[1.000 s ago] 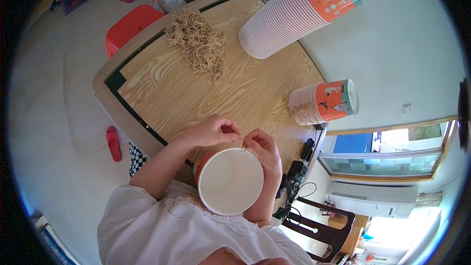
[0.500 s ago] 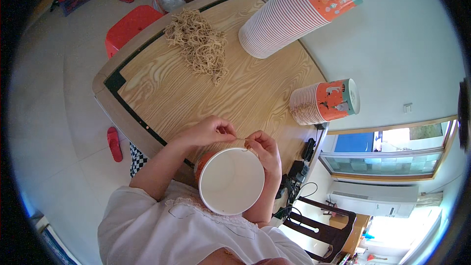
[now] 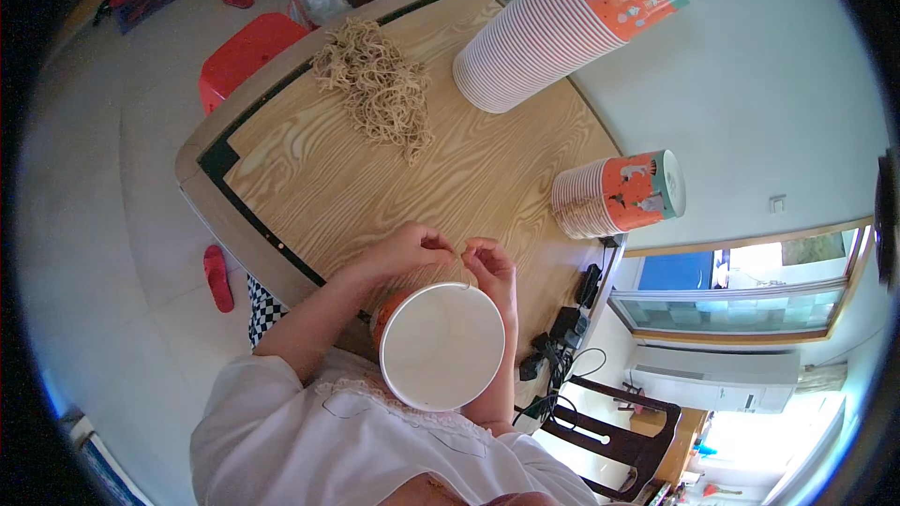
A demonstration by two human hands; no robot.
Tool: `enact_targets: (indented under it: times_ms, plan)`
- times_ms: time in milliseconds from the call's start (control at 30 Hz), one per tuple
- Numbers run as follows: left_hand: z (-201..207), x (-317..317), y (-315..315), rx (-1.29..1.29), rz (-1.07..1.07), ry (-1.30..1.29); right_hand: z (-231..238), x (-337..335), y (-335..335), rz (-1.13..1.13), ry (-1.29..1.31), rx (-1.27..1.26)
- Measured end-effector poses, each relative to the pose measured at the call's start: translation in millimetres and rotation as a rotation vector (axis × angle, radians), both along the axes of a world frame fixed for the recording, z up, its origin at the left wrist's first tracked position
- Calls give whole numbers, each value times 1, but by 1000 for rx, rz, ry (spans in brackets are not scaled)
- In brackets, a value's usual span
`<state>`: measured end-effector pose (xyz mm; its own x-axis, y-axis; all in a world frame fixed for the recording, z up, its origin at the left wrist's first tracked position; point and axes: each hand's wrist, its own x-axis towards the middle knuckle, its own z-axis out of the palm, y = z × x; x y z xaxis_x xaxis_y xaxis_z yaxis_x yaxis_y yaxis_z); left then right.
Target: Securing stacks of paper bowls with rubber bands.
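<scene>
A white-lined paper bucket [image 3: 442, 347] with an orange outside is close against my body, its open mouth facing up. Just beyond its far rim, my left hand [image 3: 412, 251] pinches a thin piece of twine [image 3: 457, 258]. My right hand [image 3: 491, 270] is pinched close beside it, fingertips nearly meeting the left ones. Only a little of the twine shows between the fingers, and a short bit appears at the bucket's far rim. Farther off on the wooden table [image 3: 309, 169] is a tangled heap of tan twine strands [image 3: 380, 89].
A tall stack of nested paper buckets [image 3: 562, 28] lies tilted at the far right, with a shorter stack [image 3: 619, 195] nearer along the wall. Black cables and adapters [image 3: 562, 337] crowd the table's right side. A red stool [image 3: 248, 52] stands past the left edge.
My right hand has shifted left and slightly away from me, bringing its fingertips nearer to my left hand's. The strand that stretched between the hands is now shorter. The bucket stays put.
</scene>
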<state>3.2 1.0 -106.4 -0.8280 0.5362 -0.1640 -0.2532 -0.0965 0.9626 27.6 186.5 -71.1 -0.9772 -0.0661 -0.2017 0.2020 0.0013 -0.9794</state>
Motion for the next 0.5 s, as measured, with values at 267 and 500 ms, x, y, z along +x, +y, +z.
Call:
enact_targets:
  times_ms: [267, 500]
  plan:
    - [-22, -5, 20, 27, 97, -19, -22, -2, 7, 135, 116, 41]
    - [-20, -5, 24, 40, 108, -30, -4, 1, 8, 168, 230, 207]
